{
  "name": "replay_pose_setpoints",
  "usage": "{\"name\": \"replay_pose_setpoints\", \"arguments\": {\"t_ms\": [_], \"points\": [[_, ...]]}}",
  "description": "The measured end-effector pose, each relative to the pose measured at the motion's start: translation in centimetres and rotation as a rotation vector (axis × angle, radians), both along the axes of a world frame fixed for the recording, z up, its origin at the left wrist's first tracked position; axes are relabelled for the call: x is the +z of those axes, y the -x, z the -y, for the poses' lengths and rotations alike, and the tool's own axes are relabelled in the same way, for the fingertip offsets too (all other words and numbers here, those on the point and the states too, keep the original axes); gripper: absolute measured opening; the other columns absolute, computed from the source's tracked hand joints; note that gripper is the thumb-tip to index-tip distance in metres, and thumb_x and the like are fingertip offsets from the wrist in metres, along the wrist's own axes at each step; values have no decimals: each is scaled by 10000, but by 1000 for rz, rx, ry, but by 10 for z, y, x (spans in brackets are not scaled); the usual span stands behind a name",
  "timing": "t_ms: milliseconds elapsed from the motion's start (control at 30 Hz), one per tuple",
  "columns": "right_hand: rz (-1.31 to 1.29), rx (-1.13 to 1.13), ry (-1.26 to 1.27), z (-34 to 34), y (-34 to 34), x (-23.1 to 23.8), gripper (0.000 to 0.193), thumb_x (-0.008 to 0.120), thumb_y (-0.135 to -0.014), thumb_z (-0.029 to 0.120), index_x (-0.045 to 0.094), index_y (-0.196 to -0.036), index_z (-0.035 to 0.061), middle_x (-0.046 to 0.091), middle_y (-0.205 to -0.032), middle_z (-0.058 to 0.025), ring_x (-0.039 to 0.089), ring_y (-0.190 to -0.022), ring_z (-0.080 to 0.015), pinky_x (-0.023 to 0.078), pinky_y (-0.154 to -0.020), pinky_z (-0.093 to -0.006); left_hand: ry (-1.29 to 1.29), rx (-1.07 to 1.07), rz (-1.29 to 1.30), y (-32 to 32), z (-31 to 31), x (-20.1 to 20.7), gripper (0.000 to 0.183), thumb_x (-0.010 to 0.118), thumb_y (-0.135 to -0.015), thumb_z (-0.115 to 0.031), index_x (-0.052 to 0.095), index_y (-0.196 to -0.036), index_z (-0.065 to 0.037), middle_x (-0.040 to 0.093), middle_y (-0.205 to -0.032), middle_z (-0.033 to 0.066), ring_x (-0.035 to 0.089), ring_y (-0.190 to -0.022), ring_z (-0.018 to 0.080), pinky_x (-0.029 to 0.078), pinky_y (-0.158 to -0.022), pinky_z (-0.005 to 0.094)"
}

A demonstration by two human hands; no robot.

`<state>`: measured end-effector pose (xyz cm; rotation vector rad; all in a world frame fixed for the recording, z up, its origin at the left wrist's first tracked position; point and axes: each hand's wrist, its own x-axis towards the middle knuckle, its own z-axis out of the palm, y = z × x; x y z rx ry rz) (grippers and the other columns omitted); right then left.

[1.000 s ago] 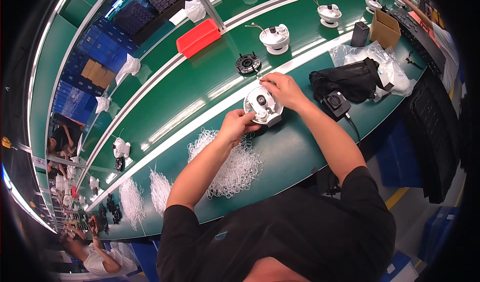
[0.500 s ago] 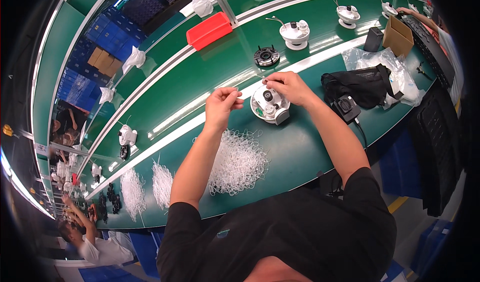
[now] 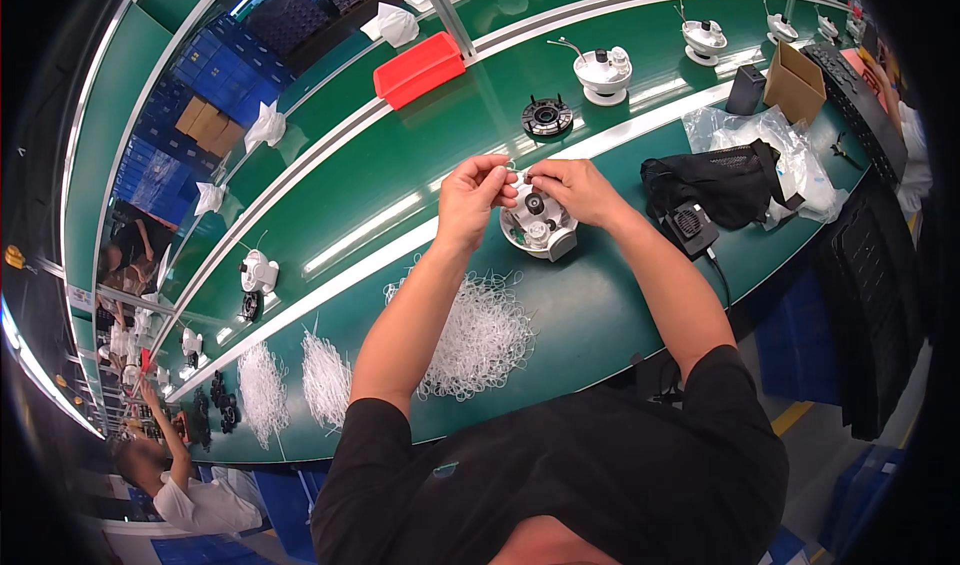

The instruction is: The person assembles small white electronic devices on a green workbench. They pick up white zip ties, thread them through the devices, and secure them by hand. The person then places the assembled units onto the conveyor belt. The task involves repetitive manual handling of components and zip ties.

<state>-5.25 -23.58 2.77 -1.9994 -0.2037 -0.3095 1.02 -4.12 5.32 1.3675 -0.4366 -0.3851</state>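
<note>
In front of me on the green bench sits a white round bowl-shaped device [image 3: 543,247], open at the top, with a black cylindrical part and a bit of green inside. My left hand [image 3: 478,200] is closed in a pinch at its upper left rim, on what looks like a thin white looped tie [image 3: 512,166]. Close beside it, my right hand [image 3: 580,191] pinches the thin wires at the device's far edge; the fingers mostly hide them. Left of the device, near my left forearm, lies a large heap of white looped ties [image 3: 478,340].
Two smaller tie piles [image 3: 263,390] lie farther left. Beyond the bench runs a green conveyor [image 3: 400,175] with similar white devices [image 3: 603,77], a black round part [image 3: 547,116] and a red tray [image 3: 420,70]. To the right are a black mesh bag [image 3: 710,178] and a cardboard box [image 3: 795,82].
My left hand has moved right and up, bringing its fingertips next to my right hand's over the device. The devices and black part on the conveyor have shifted slightly right.
</note>
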Motion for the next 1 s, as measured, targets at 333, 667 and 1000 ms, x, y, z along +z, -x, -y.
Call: {"name": "replay_pose_setpoints", "arguments": {"t_ms": [333,667,1000], "points": [[19,-1,-30,-2,3,1,193,589,-950,149,687,-1052,17,719,-877,-118,703,-822,-211,533,-741,-332,-226,-52,77,-5,6,-10,159,639,-969,-106,680,-1077,3,692,-840,27,600,-670,64,482,-578,202],[73,70,-191,-8,4,-2,193,618,-948,139,664,-1087,14,713,-908,-105,689,-805,-192,540,-739,-320,-403,22,218,-1,7,-15,106,683,-941,-99,694,-940,7,684,-791,14,589,-647,58,459,-567,206],[11,-92,-526,-15,-18,-25,196,583,-980,196,673,-1016,25,647,-841,-20,603,-849,-114,486,-756,-279,-753,145,969,-2,-1,-21,90,683,-821,-46,705,-908,-47,655,-913,123,653,-845,316,516,-746,399]]}}
